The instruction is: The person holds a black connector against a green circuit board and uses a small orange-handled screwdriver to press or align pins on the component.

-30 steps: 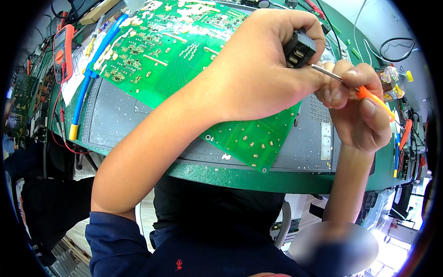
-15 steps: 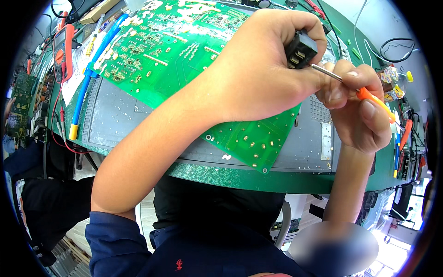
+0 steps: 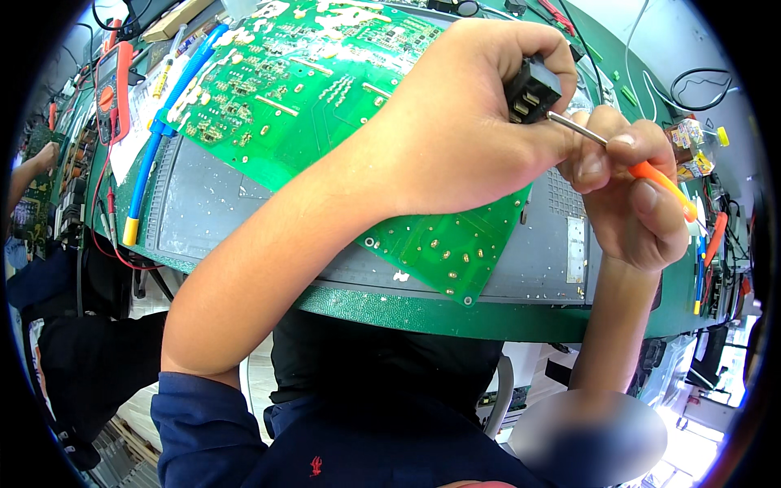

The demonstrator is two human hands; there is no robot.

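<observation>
Desk (image 3: 521, 321): green mat, carries grey panel (image 3: 195, 203) w/ big green circuit board (image 3: 325, 98) on top.
Left hand (image 3: 464, 122): grip clenched on small black connector block (image 3: 533, 88), held above board.
Right hand (image 3: 630, 191): grip grasping orange-handled screwdriver (image 3: 663, 183), metal tip touching block.
Multimeter (image 3: 112, 89): orange, far left on desk.

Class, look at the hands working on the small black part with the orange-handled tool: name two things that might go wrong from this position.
1. The metal tip of the orange-handled tool is pushed into the small black part pinched in the left hand; a slip might jab those fingers.
2. The right hand works above the green circuit board, so a dropped part or tool might strike its components.
</observation>
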